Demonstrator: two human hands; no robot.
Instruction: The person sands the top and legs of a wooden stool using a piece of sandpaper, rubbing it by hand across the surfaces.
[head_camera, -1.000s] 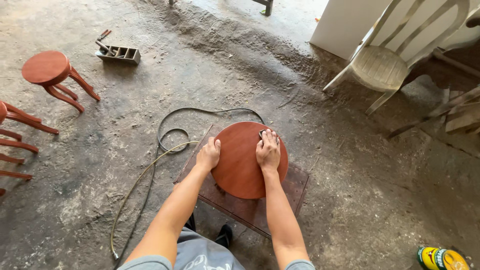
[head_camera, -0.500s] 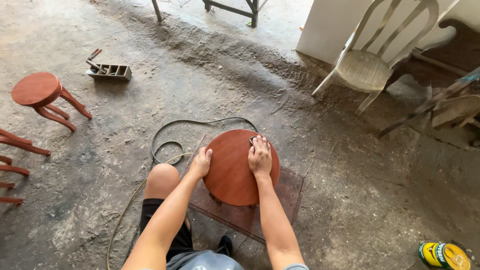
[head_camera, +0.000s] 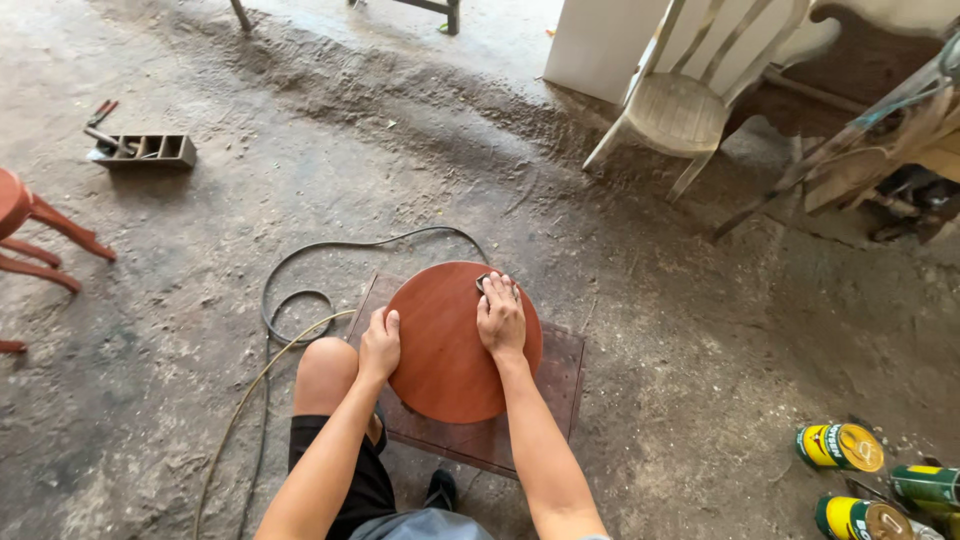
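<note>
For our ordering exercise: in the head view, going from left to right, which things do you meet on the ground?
Red stool → compartmented metal tray → coiled cable → left hand → right hand → white chair → yellow-and-green cans.

Three round tins (head_camera: 840, 447) with green-and-yellow labels and gold lids lie on the floor at lower right.

Dusty concrete floor (head_camera: 700, 330) bears a brown board (head_camera: 540, 400), coiled cable (head_camera: 300, 300), cans (head_camera: 840, 447).

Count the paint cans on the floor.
3, all at the lower right: one can nearest the round board, one beside it, one at the bottom edge. More may lie outside the frame.
</note>
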